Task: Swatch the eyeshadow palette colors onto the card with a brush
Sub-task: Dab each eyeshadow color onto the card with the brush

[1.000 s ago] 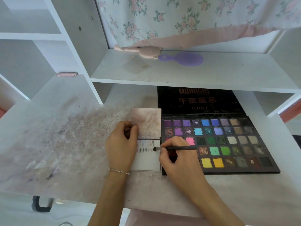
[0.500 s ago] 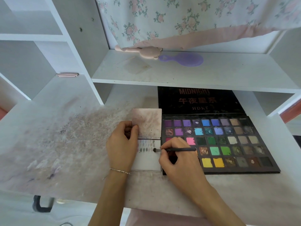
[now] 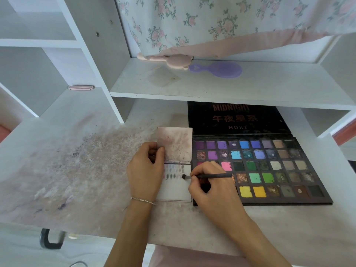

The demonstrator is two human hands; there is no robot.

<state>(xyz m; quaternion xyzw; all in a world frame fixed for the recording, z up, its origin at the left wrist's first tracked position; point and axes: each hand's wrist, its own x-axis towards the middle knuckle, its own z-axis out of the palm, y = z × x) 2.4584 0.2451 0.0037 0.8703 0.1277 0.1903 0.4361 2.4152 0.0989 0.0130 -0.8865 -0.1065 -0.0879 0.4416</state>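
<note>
Brush (image 3: 210,176): long axis left-right, bristles pointing left onto card (image 3: 178,189); pinched in right hand (image 3: 212,191) fingers. Left hand (image 3: 146,170) pinches card's upper leaf. Card on tabletop (image 3: 77,170), just left of open palette (image 3: 269,170).

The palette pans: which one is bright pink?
The pan in the third row of the palette, just above the brush handle; no other visible pan is pink.
</note>
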